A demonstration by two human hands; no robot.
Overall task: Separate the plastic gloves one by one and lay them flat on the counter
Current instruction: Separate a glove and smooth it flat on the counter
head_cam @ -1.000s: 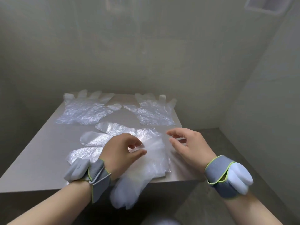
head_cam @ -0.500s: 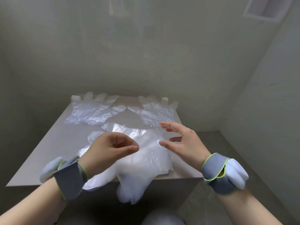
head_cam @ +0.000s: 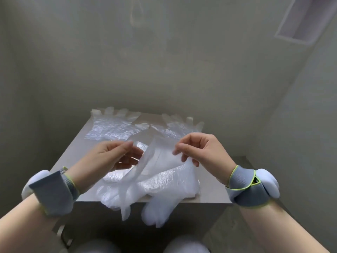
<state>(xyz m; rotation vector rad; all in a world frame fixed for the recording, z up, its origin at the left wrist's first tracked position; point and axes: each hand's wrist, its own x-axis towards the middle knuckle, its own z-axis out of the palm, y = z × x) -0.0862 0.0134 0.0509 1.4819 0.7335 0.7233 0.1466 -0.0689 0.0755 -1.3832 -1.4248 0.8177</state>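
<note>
Grey wrist straps (head_cam: 54,190) edged in lime sat nearest the camera, one on each forearm. Just beyond them both hands were raised over the near edge of the tabletop (head_cam: 76,150). The left hand (head_cam: 113,156) pinched one corner of a lifted glove (head_cam: 158,159) between thumb and fingers (head_cam: 125,146). The right hand (head_cam: 202,150) pinched the opposite corner the same way, its other fingers curled in. The thin film stretched between them, with its finger end trailing down over the near edge.

Under it lay the heap of gloves (head_cam: 173,185), bunched at the near right of the tabletop and partly hanging off the edge. How many it held could not be counted, as the layers blurred together. A shiny patch of film below the left hand looked like another flattened glove, though it was mostly hidden.

Farther back, the far-left glove (head_cam: 113,128) and the far-right glove (head_cam: 182,129) lay flat, side by side, well apart from the heap. Their fingers pointed towards the wall (head_cam: 164,70).

By this showing the job was under way but probably less than half done. At least two gloves were down, one was peeled free and not yet laid, and the heap remained to be worked through.
</note>
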